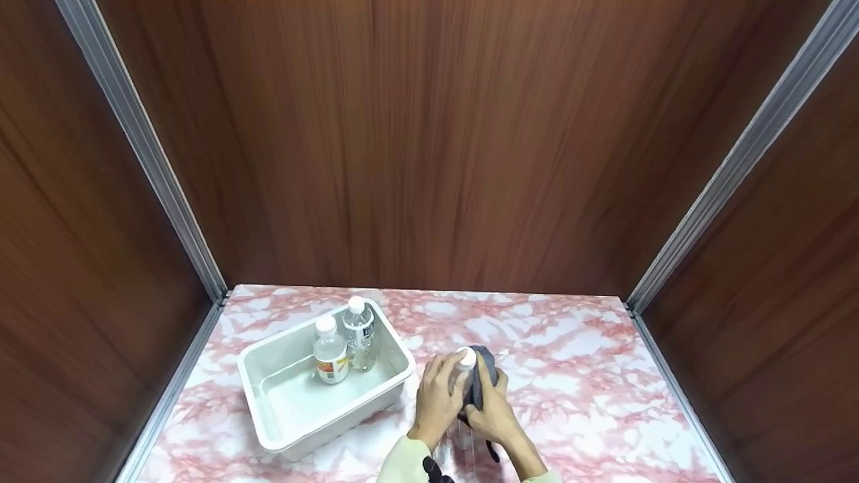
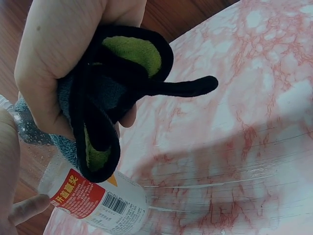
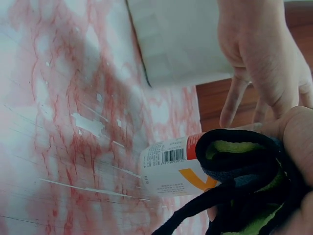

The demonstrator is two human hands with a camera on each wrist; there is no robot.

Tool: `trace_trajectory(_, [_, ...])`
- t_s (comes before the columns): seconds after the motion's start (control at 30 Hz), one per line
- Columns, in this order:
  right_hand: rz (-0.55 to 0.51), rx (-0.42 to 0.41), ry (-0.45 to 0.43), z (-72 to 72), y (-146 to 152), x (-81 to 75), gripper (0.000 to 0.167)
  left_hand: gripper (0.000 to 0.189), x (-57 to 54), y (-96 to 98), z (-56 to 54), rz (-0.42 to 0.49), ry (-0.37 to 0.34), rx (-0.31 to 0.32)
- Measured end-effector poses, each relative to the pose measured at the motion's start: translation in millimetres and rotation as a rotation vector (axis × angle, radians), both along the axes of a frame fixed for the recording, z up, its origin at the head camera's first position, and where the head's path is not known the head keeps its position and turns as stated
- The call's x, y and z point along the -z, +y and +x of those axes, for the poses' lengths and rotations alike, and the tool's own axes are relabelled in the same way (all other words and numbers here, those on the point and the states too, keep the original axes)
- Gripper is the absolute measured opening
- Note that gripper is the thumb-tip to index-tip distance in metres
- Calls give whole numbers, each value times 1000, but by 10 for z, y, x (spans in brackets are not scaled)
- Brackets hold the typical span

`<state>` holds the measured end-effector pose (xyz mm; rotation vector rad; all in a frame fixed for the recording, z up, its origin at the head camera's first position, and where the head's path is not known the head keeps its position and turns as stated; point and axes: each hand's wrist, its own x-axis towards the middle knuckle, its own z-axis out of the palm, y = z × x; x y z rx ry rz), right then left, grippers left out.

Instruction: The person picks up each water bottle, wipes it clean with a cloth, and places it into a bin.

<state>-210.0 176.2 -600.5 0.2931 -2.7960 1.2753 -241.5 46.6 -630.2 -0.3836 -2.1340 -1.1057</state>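
A clear plastic bottle [image 1: 467, 359] with a white cap stands between the two hands. Its white label [image 2: 122, 200] carries a red patch, a barcode and a yellow-orange mark. My left hand [image 1: 436, 400] holds the bottle's upper part from the left, fingers and thumb around it below the cap. From the right, my right hand [image 1: 495, 414] grips a folded dark grey cloth [image 3: 239, 181] and presses it against the bottle's side. Black edging, a yellow-green inner face and a black hanging loop [image 2: 190, 87] show on the cloth. Part of the bottle is hidden behind cloth and fingers.
Left of the hands is a white plastic bin [image 1: 295, 439]. Inside stand two capped bottles, one with an orange and yellow label [image 1: 333, 369], the other a clear bottle [image 1: 361, 342]. The table [image 1: 577, 402] has a red-and-white marbled top, with brown wood-grain panels [image 1: 416, 147] around it.
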Motion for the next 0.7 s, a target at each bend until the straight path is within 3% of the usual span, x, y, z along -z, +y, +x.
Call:
trace_trajectory(0.4, [0, 16, 21, -10, 6, 20, 102, 35, -14, 8, 0, 0, 18, -1])
trace_trajectory(0.7, [-18, -5, 10, -10, 17, 34, 102, 36, -4, 10, 1, 8, -7, 1])
